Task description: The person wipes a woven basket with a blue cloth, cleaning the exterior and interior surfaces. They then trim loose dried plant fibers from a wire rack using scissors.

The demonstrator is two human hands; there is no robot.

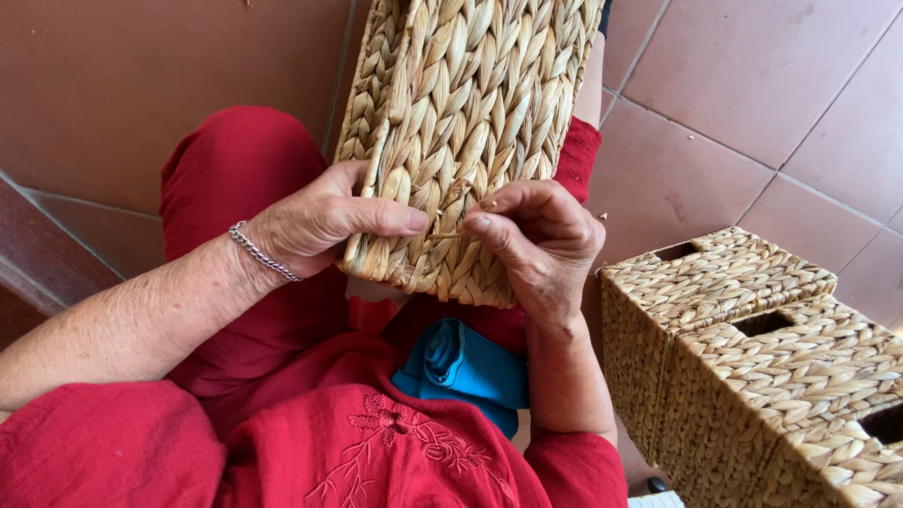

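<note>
I am looking down at my own lap, where a woven basket (461, 122) of pale braided straw rests tilted across my knees, its near edge toward my body and its far end running out of the top of the view.

My left hand (315, 221) grips the basket's near left corner. The fingers curl around the rim and out of sight behind it, and the thumb lies flat across the front of the weave, pressing it firm. A silver chain bracelet (263, 254) sits on that wrist.

My right hand (541, 240) rests against the basket's near right part, just beside the left thumb. Its thumb and forefinger are pressed together, pinching a thin straw strand (450, 234) that sticks out of the weave between my 2 hands. The other fingers are folded in against the braids.

So the basket lies between and under both hands, held by the left and worked at its lower edge by the right.

I wear red clothing (310, 442) with stitched flowers on the front. A rolled blue cloth (466, 367) lies in my lap just below the basket. To my right, on the reddish tiled floor (752, 103), stand 2 finished woven boxes (752, 357) side by side, touching, each with slot openings in the top.
</note>
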